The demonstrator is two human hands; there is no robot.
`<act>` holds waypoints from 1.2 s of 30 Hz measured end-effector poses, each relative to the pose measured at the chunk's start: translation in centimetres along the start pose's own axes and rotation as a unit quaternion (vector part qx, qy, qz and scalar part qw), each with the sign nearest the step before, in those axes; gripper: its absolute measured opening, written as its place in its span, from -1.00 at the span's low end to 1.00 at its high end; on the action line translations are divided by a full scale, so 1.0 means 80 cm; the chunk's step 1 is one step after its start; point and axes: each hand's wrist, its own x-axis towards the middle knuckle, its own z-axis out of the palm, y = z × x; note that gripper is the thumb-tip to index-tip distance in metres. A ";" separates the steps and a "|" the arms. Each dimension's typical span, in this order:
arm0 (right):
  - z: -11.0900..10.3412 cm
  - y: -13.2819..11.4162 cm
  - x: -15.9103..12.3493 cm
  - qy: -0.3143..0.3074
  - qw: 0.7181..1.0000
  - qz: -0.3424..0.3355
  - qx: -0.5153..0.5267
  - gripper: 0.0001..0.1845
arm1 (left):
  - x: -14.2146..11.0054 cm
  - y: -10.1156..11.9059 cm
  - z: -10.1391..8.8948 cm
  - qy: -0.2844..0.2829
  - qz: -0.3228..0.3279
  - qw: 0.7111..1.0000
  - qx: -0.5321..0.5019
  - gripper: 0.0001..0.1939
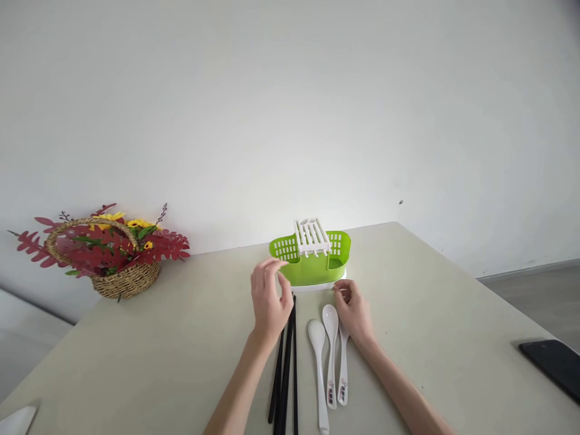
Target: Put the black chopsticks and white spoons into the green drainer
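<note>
A green plastic cutlery caddy (308, 272) with slotted ends stands on a white base tray (312, 288), a white slotted rack (312, 234) across its top. My left hand (270, 296) hovers at the caddy's front left, thumb apart from the bent fingers, holding nothing. At the front right corner is my right hand (354, 311), its fingers loosely curled close to the tray's edge; whether they touch it I cannot tell. Several black chopsticks (285, 374) lie below my left hand. Beside them are three white spoons, one plain (319, 368) and two with printed handles (331, 356), (343, 368).
A wicker basket (129, 281) of red leaves and yellow flowers stands at the back left. On the right lies a black phone (553, 362). A white object (18, 421) shows at the lower left corner. The pale table (190, 356) meets a wall behind the caddy.
</note>
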 end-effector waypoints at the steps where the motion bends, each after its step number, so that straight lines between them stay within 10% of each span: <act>1: 0.000 0.000 0.000 0.001 1.000 0.001 -0.002 -0.79 | -0.008 -0.012 -0.004 0.005 -0.023 1.000 -0.012 -0.76; 12: -0.003 -0.001 -0.003 -0.008 0.999 0.003 -0.031 -0.78 | -0.073 -0.070 -0.023 -0.236 -0.252 0.933 -0.105 -0.84; 20: -0.004 -0.001 -0.005 -0.015 0.999 0.003 -0.034 -0.76 | -0.079 -0.067 -0.034 -0.346 -0.213 0.907 -0.113 -0.77; 36: -0.006 0.006 -0.007 -0.011 0.999 0.013 -0.035 -0.72 | -0.083 -0.057 -0.035 -0.380 -0.157 0.911 -0.037 -0.60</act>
